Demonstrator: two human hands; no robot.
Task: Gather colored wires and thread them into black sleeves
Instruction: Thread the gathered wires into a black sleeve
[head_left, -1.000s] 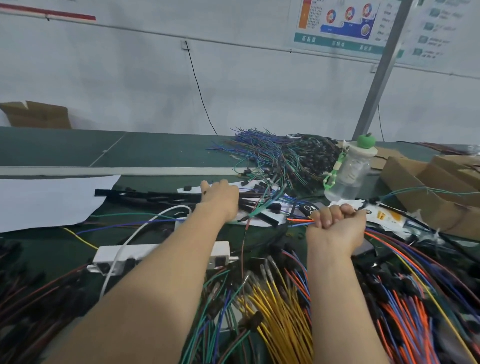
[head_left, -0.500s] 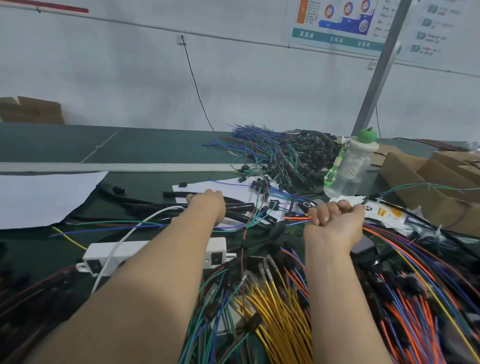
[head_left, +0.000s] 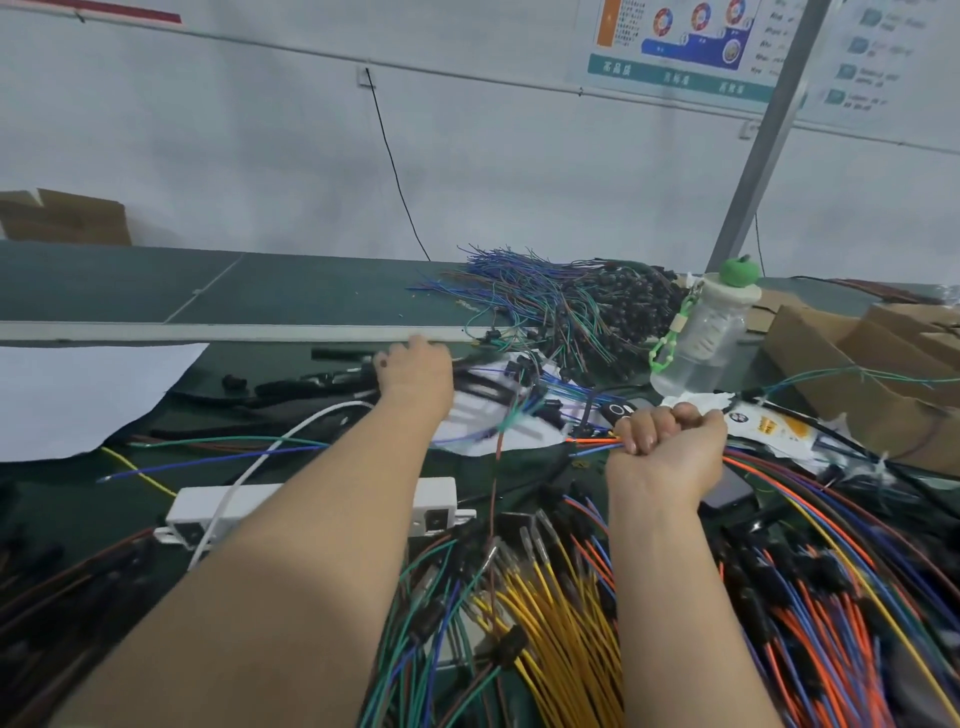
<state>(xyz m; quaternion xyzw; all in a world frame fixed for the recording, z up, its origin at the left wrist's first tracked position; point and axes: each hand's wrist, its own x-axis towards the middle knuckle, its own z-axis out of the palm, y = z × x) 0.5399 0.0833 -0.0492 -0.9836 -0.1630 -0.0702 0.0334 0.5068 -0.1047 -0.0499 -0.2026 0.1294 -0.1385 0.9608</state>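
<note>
Two hands share the step: the right hand (head_left: 670, 452) is clenched round a bundle of orange, blue and green wires (head_left: 592, 443), tips poking leftward; the left hand (head_left: 415, 376) is stretched over black tubular sleeves (head_left: 291, 388) on the green bench (head_left: 249, 358), its grip impossible to tell. Keeping the tips flush should ease threading. A pale rail (head_left: 156, 331) runs just beyond the left hand, a clear plastic bottle (head_left: 696, 343) near the right.

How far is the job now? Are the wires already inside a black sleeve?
Done: the right hand grips a gathered bundle of colored wires. In hand: the left hand is at the black sleeves; whether it grips one is hidden. Left: the threading; the bundle's ends show bare.
</note>
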